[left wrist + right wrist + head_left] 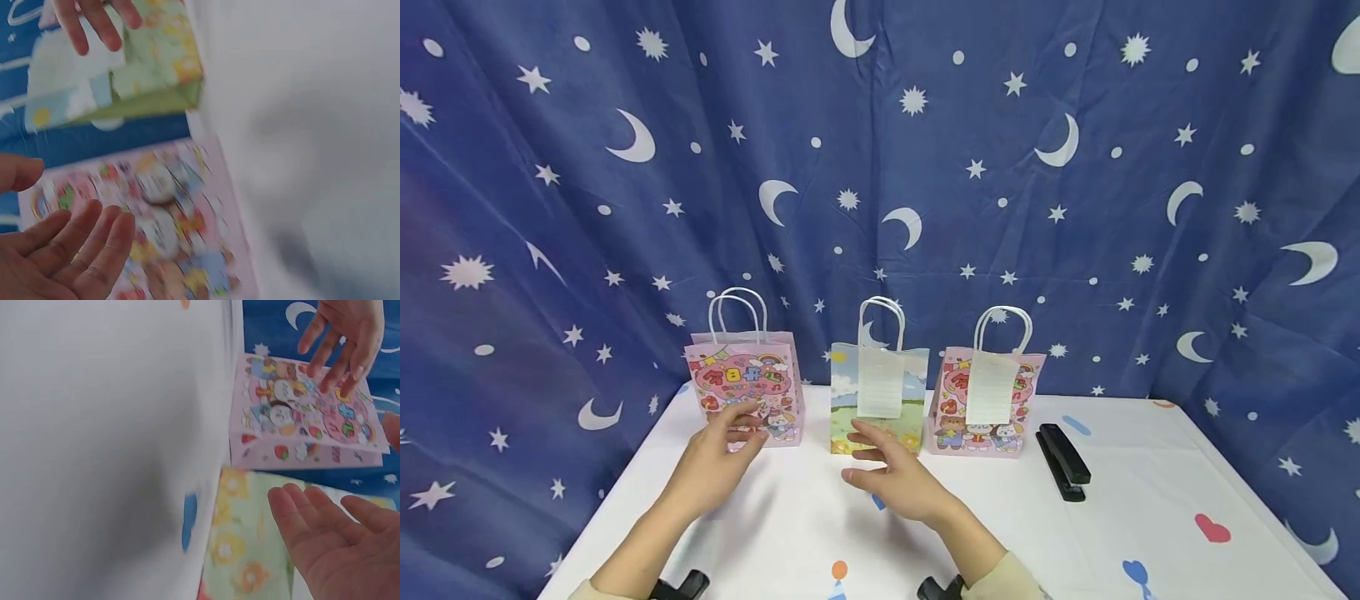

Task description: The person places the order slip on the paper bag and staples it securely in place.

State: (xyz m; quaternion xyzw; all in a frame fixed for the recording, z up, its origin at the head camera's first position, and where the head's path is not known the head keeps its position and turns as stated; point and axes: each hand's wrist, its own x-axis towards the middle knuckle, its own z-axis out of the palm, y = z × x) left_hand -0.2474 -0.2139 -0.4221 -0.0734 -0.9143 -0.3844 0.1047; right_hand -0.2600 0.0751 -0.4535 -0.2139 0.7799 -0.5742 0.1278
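Observation:
My left hand (715, 462) hovers over the white table in front of a pink cartoon paper bag (743, 373), fingers loosely bent and holding nothing. In the left wrist view, that hand's fingers (106, 250) overlap the pink bag's printed front. Nearer the middle, my right hand (906, 483) reaches toward a blue-and-green landscape paper bag (842, 392), fingers spread and holding nothing. A white paper slip (880, 385) covers part of this bag's front. In the right wrist view, the fingertips (297, 497) overlap the landscape bag's lower front. All visible bags stand upright with white handles.
Right of the landscape bag stands another pink cartoon bag (951, 408) with a white slip (990, 388) over its front. A black stapler (1063, 460) lies farther right on the printed white tablecloth (1112, 475). A blue star-and-moon curtain (925, 167) hangs behind the table.

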